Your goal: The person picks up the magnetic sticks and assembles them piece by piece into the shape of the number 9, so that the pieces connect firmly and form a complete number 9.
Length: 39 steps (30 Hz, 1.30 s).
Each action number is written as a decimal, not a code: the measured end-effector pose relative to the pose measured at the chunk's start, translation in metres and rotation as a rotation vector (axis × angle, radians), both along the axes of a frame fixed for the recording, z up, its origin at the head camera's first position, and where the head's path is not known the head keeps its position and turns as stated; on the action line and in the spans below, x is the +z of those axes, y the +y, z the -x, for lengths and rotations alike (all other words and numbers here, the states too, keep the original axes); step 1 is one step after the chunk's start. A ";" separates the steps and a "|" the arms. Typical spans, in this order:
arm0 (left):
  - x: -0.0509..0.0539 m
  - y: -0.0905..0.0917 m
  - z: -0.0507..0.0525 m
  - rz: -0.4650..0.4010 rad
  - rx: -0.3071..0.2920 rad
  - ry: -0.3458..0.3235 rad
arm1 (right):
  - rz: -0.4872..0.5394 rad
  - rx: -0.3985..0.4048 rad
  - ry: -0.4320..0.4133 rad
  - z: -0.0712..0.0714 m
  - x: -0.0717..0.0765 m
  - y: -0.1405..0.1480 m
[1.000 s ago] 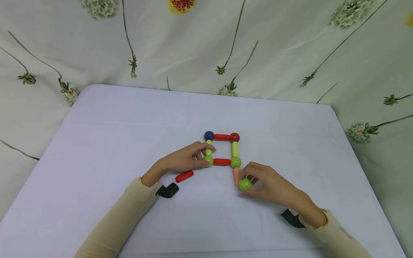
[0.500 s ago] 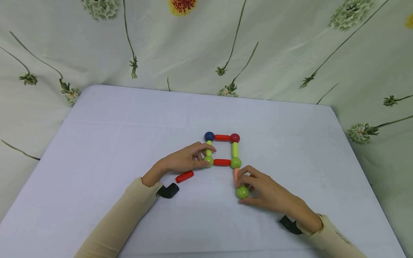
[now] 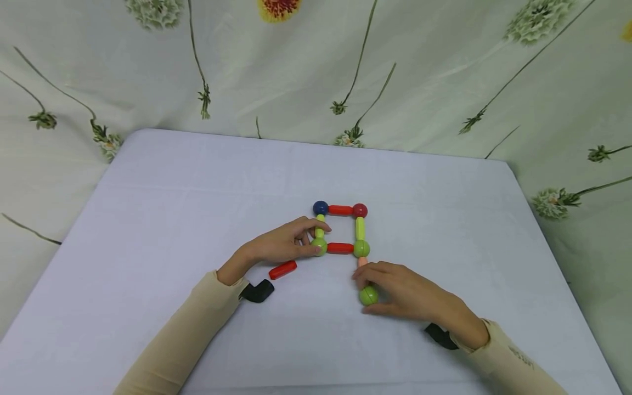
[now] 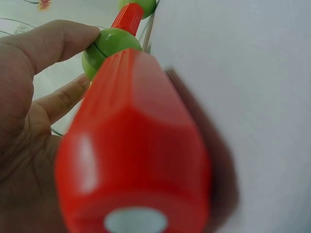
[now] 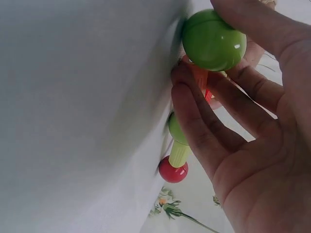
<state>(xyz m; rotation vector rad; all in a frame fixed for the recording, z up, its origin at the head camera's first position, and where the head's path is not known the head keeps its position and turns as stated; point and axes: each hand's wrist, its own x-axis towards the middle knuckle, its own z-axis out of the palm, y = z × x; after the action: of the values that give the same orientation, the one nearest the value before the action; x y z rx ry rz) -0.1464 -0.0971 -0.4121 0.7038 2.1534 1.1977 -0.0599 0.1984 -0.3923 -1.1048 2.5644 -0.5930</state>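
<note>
A square of magnetic building sticks and balls lies on the table, with a blue ball [image 3: 320, 208], a red ball [image 3: 360, 210] and two green balls at its corners. My left hand [image 3: 286, 240] pinches the near-left green ball [image 4: 112, 46] between thumb and finger. From the near-right green ball [image 3: 361, 248] an orange stick [image 3: 362, 261] points toward me, partly hidden by fingers. At its near end is another green ball [image 5: 214, 41]. My right hand [image 3: 407, 288] holds this ball, the thumb against it and fingers around the orange stick.
A loose red stick [image 3: 283, 270] lies beside my left wrist, large in the left wrist view. Black wrist-camera parts [image 3: 257, 291] stick out by each sleeve. Behind the white-covered table [image 3: 222, 164] hangs a flowered cloth [image 3: 296, 71].
My right hand has moved slightly left and toward me with the green ball, which now sits in line with the orange stick's near end. The left hand stays put.
</note>
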 end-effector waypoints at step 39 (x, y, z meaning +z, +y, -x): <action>0.006 -0.002 -0.002 0.026 -0.027 0.056 | 0.145 0.027 0.077 0.000 -0.010 -0.001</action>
<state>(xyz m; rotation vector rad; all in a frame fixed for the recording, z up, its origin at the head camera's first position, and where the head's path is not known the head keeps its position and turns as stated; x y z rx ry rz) -0.1448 -0.0991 -0.4062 0.7616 2.1945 1.1468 -0.0598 0.1976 -0.4023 -1.2289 2.6016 -0.7538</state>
